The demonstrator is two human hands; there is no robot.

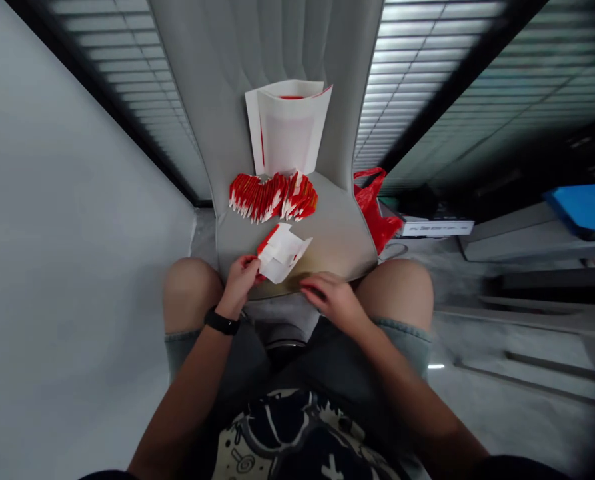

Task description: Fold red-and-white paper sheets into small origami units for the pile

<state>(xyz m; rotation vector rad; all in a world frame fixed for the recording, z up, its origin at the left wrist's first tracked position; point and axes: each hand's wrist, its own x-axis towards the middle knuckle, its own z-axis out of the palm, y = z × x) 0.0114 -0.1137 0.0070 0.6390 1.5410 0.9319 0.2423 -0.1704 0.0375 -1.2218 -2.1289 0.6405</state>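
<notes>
I sit facing a grey chair seat [337,233] that serves as a work surface. My left hand [240,280] pinches the near corner of a small red-and-white folded paper box [282,253] lying on the seat. My right hand [332,297] rests on the seat's front edge, fingers curled loosely, holding nothing. Behind the box lies a row of several flat red-and-white folded pieces [272,197]. A taller white paper bag [287,127] with a red inside stands upright against the chair back.
A red plastic bag [374,207] hangs off the seat's right side. A pale wall fills the left. Grey shelving with a blue bin [584,207] and a white box [437,228] stands to the right. My bare knees flank the seat.
</notes>
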